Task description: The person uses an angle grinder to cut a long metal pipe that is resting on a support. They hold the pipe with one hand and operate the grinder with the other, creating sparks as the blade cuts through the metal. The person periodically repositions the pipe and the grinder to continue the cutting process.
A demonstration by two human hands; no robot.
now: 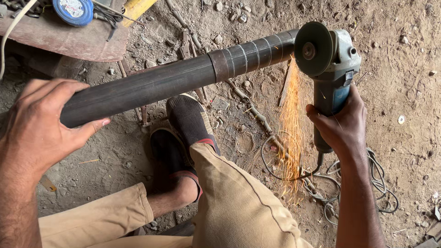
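Left hand (39, 121): my fingers are wrapped over the near end of the steel pipe (174, 78), pinning it steady.
Right hand (342, 126): clamped round the angle grinder (328, 69), its disc (313, 48) against the pipe's far end.
Sparks (290, 133): falling away from me onto the dirt floor (404, 92).
Cable (367, 188): coiled loose below the grinder.

Left hand (39, 121) (fingers curled) and right hand (342, 126) both clasped shut
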